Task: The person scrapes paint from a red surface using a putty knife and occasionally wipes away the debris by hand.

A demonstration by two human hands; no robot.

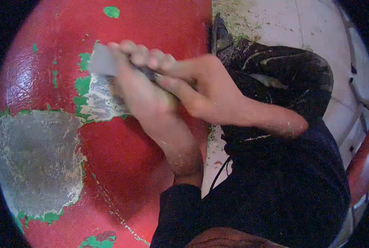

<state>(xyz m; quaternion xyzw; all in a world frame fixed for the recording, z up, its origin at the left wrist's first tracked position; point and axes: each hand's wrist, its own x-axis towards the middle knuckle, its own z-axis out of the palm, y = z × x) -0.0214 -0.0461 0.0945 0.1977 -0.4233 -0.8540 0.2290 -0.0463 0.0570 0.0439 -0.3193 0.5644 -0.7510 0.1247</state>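
A scraper with a flat grey blade (pixel 102 60) and a dark handle meets the red painted surface (pixel 122 157) at the upper left of the view. My left hand (pixel 145 89), reaching up from the dark sleeve, is closed around the scraper near the blade. From the right, my right hand (pixel 201 80) is closed on the handle, touching my left hand. Both hands are blurred by motion. Beside and below the blade lies a bare whitish patch (pixel 104 99) edged with green. Part of the handle is hidden by my fingers.
A larger bare grey patch (pixel 37 161) lies at the left. My bent leg in dark, dusty trousers (pixel 275 74) is at the right. Small flakes (pixel 238 18) are scattered on the pale floor (pixel 281 25). A dark cord (pixel 221 175) hangs beside the surface's edge.
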